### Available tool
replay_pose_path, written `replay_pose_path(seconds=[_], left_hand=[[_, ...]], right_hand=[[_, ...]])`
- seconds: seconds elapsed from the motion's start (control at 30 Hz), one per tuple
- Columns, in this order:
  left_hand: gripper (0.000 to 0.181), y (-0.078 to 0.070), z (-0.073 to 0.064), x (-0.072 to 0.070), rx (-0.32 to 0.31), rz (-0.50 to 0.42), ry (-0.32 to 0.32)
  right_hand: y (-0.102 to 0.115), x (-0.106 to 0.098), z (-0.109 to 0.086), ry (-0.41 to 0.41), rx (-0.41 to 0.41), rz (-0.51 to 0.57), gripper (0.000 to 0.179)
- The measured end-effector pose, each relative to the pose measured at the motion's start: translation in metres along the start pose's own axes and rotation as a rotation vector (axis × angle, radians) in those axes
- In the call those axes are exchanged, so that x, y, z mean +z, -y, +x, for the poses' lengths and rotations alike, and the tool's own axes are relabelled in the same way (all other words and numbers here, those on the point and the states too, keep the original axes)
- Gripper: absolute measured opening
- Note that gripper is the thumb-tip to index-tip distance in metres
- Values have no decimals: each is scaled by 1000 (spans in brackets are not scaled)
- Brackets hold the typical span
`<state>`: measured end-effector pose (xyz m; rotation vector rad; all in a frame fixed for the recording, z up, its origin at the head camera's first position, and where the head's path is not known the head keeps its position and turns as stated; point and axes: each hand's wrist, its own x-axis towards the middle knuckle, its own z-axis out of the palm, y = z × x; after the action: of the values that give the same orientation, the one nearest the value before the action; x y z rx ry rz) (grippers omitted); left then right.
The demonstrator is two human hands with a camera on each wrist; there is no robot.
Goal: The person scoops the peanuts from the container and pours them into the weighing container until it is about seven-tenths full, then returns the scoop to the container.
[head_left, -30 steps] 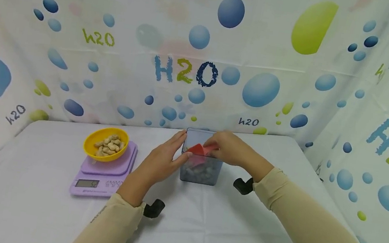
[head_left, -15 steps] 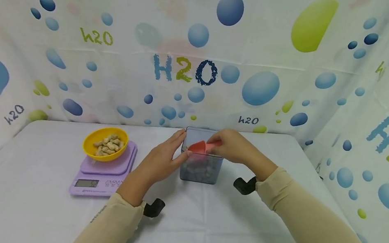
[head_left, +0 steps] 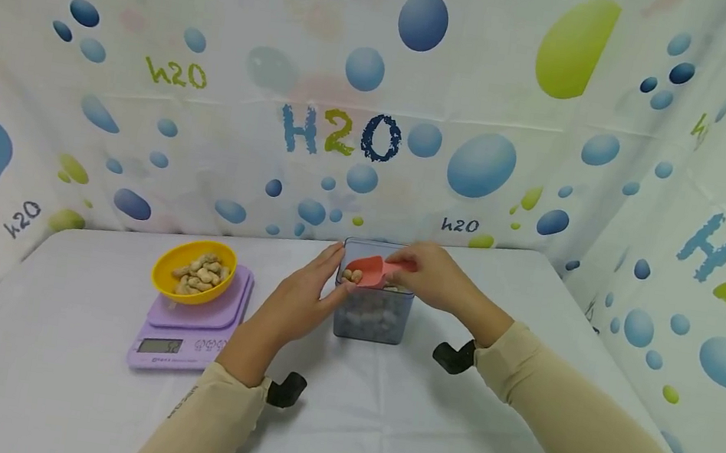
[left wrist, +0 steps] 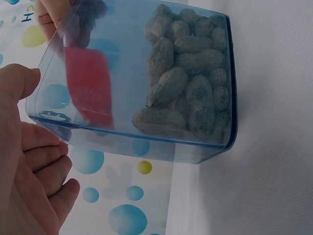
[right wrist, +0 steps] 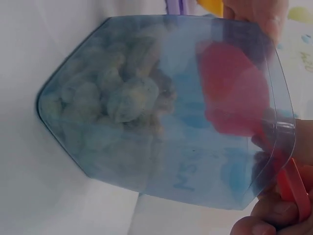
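Observation:
A clear bluish plastic container [head_left: 368, 328] stands on the table, partly filled with unshelled peanuts [left wrist: 200, 93]. My right hand [head_left: 436, 275] grips the handle of a red scoop [head_left: 369, 268], held inside the container's upper part, above the main heap. A few peanuts [head_left: 351, 275] show at the scoop's mouth in the head view. My left hand [head_left: 297, 295] touches the container's left side and near-left rim, its fingers fairly straight, the thumb at the front corner. Through the wall, the right wrist view shows the scoop's bowl [right wrist: 232, 88] well above the heap.
To the left, a purple kitchen scale [head_left: 177, 359] carries a yellow bowl [head_left: 162, 277] with several peanuts in it. Its display shows digits too small to read surely. A white patterned curtain [head_left: 240, 155] hangs behind the table's far edge.
The scoop has risen and levelled out from lower in the container, and peanuts now show at its mouth. The left hand has stayed at the container's side.

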<state>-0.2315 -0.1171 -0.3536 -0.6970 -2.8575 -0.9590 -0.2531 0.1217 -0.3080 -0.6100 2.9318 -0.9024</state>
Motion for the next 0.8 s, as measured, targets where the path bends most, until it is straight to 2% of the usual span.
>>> replay_pose_path(seconds=[0.23,0.47,0.8], left_hand=[[72,1,0,2,1,0,-1],[76,1,-1,3,9,-1,-3],[71,0,-1,2,9,-11,-8]], right_hand=[[-15,0,-8,-46,28,127,34],[-27,2,-12,-49,76,237,35],[-33,-4,-19,-96,54,309,37]])
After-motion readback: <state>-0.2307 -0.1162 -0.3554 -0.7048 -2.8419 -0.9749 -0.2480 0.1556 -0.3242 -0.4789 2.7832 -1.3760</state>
